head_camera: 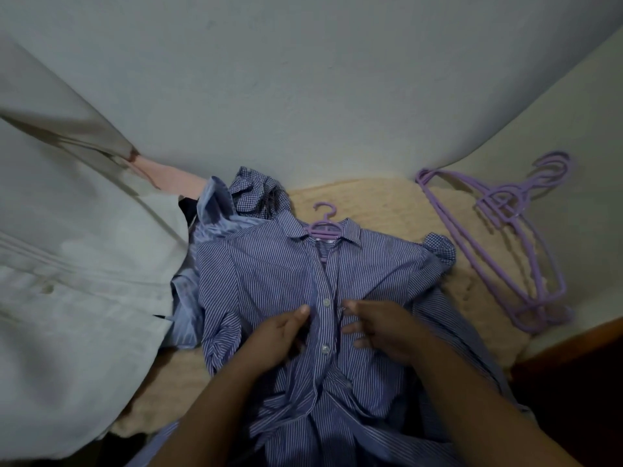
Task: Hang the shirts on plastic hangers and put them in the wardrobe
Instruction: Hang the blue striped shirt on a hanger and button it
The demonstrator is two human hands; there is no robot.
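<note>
Striped shirt lying front-up on a beige blanket, a purple hanger inside its collar. Left hand and right hand pinch the button placket edges. Spare purple hangers lie right; other shirts bunched left.

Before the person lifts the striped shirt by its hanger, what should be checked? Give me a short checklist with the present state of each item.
1. Hanger is inside the collar of the striped shirt, hook free: ok.
2. Shirt front closed: not ok, open below the collar.
3. Left hand and right hand hold the placket edges at a button: ok.
4. Sleeves clear of the checked shirt: cannot tell.
5. Spare hangers lie apart on the right: ok.
</note>
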